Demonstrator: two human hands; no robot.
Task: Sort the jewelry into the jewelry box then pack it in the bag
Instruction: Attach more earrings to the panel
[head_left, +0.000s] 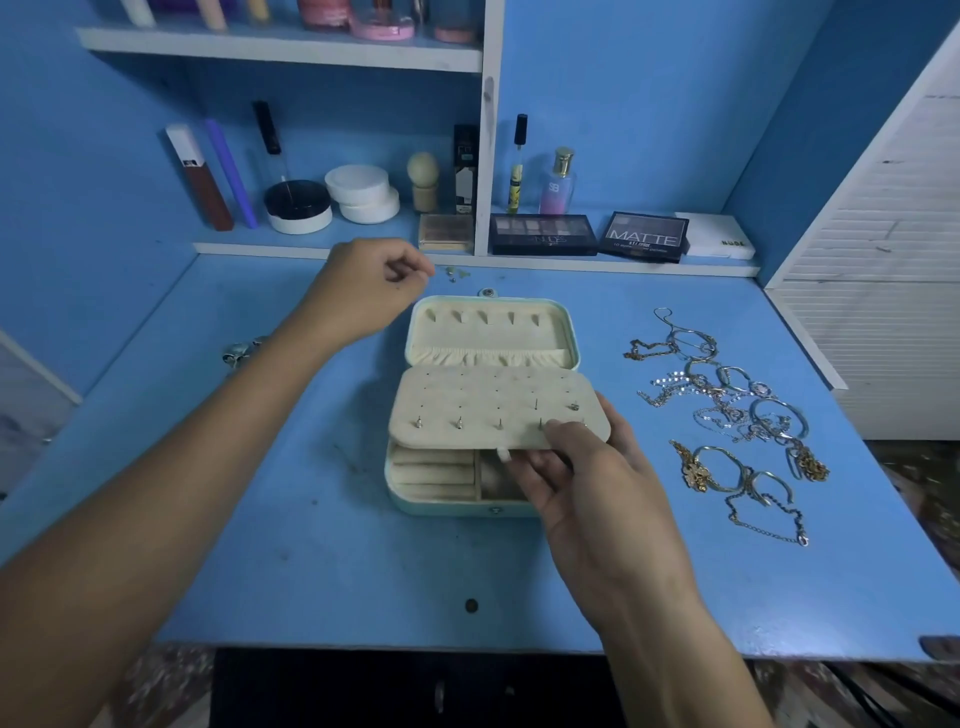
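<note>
A pale green jewelry box (441, 506) lies open in the middle of the blue table, lid back. Its cream earring panel (488, 402) is lifted over the lower tray, with several studs pushed through it. My right hand (582, 467) pinches the panel's near right edge. My left hand (374, 288) hovers behind the box's far left corner, fingertips curled together, maybe pinching something tiny; I cannot tell. A few small studs (454, 273) lie on the table just right of it. A heap of gold and silver chains and bangles (727, 410) lies to the right of the box.
Makeup palettes (543, 234), jars (358, 192), tubes and perfume bottles (558, 182) line the low shelf at the back. A small silvery item (241, 351) lies at the table's left edge. A white slatted panel (893, 270) stands at the right.
</note>
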